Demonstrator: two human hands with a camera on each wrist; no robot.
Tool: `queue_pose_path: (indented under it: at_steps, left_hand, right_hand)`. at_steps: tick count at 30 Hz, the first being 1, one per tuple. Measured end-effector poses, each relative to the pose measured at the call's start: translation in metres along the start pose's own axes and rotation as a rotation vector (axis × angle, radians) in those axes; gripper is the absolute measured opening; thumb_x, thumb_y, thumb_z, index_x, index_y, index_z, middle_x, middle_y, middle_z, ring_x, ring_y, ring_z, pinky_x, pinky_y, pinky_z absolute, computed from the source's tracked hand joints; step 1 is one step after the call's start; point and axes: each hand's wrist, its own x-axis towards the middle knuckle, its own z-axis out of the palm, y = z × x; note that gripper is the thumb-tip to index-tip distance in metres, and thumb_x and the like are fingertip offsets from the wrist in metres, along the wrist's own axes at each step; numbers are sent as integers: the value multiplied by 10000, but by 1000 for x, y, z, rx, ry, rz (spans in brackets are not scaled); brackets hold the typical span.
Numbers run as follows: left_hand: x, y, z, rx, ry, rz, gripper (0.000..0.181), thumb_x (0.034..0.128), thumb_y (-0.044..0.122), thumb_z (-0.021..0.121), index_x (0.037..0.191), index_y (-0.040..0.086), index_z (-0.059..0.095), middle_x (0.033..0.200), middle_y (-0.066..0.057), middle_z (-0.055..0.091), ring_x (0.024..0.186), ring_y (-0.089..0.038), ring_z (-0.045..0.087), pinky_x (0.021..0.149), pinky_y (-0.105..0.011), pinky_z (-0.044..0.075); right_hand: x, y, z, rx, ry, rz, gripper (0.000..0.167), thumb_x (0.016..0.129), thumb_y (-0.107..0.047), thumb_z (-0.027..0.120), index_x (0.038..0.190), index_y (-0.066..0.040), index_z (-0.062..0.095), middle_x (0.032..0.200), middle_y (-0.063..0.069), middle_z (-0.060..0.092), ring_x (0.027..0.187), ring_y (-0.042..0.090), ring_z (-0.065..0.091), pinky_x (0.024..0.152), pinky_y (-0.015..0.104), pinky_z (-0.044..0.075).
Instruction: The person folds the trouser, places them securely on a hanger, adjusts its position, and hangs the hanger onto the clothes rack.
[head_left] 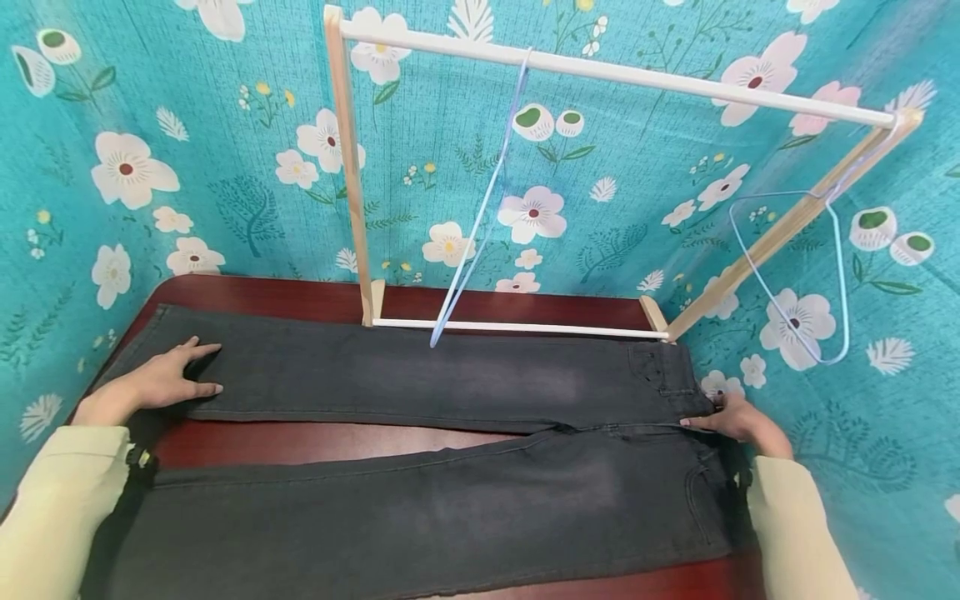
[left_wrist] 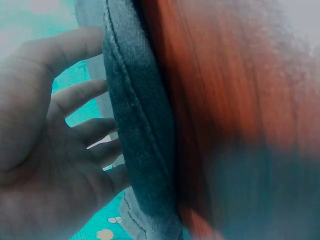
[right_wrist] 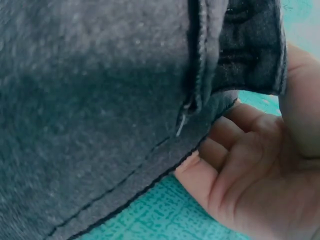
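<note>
The bottom of the head view cuts off the hem of the nearer leg of the dark grey denim trousers (head_left: 510,383), and the cream sleeve (head_left: 45,508) covers part of that leg. Much of the left wrist view's right side is blurred. The trousers lie flat across the reddish-brown wood-look bench (head_left: 337,440), farther leg along the far edge, waistband by the right edge. Their cloth is matte, with stitched seams and faded patches. Over the far edge stands a wooden rack with a white round rail (head_left: 637,78); two thin pale-blue hangers (head_left: 442,321) hang there. The left hand (head_left: 161,379) rests near the far-left corner, fingers spread on the farther leg. The right hand (head_left: 738,417) pinches the waistband, thumb above, fingertips hidden beneath.
</note>
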Motion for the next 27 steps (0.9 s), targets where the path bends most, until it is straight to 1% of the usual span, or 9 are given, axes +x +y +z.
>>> queue_pose_path:
  at_steps: [4,6,10,13,16,19,22,26,27]
  left_hand:
    - [0,-4,1,-12,2,17,895,890,359,766,1473,-160,327,1491,-528,119,1314,-732,196,1017,-804,257]
    - [-1,-5,2,-13,26,31,847,889,313,772,1455,-165,363,1488,-521,157,1314,-726,218,1019,-796,270]
    - [-7,-8,5,3,152,75,648,895,220,766,1379,-128,511,1418,-484,375,1281,-672,363,982,-763,353]
    - [-14,-10,4,-6,252,101,520,898,175,756,1311,-94,590,1309,-440,525,1207,-618,486,931,-731,412]
    - [-24,-13,4,-22,312,107,459,893,146,760,1263,-90,626,1206,-395,614,1079,-552,606,848,-655,505]
    - [-36,-20,3,-16,355,86,406,881,107,762,1207,-105,645,1043,-320,692,882,-435,697,668,-460,569]
    - [-51,-28,4,-1,406,39,356,892,95,752,1154,-124,652,930,-270,706,741,-347,711,537,-319,504]
    - [-72,-46,9,-21,482,-22,331,929,69,707,1135,-174,618,920,-338,663,661,-360,685,493,-386,514]
    - [-77,-54,11,-31,496,-37,330,941,62,687,1146,-182,602,912,-343,654,633,-313,675,485,-387,514]
  right_hand:
    - [2,-3,-2,-23,7,12,1177,808,-602,790,1353,316,295,1323,497,386,1167,534,472,1061,646,404]
    - [3,-3,-3,-35,10,-4,1175,824,-598,777,1353,328,281,1338,510,369,1190,553,465,1062,646,405]
    - [0,-2,-3,-43,11,-49,1154,883,-598,711,1364,337,234,1376,537,304,1273,625,390,1063,667,389]
    - [-3,0,-3,-47,23,-64,1128,914,-627,649,1364,330,257,1374,533,324,1245,610,427,1031,662,422]
    - [-7,2,-2,-60,22,-67,1128,919,-665,604,1355,328,293,1362,530,354,1204,591,474,987,642,464]
    - [-12,4,0,-62,-11,-53,1159,924,-687,578,1380,326,249,1392,534,316,1234,602,459,982,631,478]
    - [-18,9,2,-13,-68,-54,1144,944,-652,577,1406,309,163,1395,544,263,1239,608,458,952,614,511]
    - [-29,16,7,42,-128,-64,1091,947,-578,632,1388,289,138,1343,528,291,1176,562,529,874,562,568]
    - [-32,17,8,43,-137,-57,1084,942,-565,650,1383,287,145,1336,526,298,1171,553,535,872,556,572]
